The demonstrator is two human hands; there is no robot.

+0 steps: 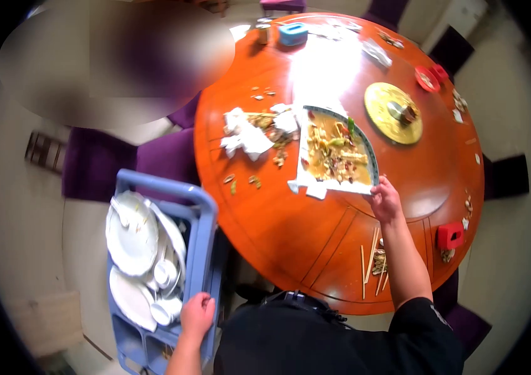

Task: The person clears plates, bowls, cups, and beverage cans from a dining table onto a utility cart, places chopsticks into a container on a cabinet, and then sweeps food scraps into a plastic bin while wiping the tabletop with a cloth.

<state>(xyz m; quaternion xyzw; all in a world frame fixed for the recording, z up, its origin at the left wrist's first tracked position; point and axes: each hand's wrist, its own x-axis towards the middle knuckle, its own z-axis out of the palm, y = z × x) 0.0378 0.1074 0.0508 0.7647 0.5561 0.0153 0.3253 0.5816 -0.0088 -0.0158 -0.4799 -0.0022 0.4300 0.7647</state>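
White glare washed out the far side of the table [278, 228]; edges curved into black; blur masked the upper left.

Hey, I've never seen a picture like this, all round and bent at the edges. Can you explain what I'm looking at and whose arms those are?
There's no machine here: the arms belong to a person in black, wearing the camera on their head. It looks forward and down, and this is its only view.

The right hand grips a fan-shaped dish by one corner; it holds food in brownish sauce. The left hand is at the edge of a blue cart with white plates and cups in it.

On the round wooden table are crumpled tissues, food scraps, chopsticks, a gold-coloured disc and a red box.
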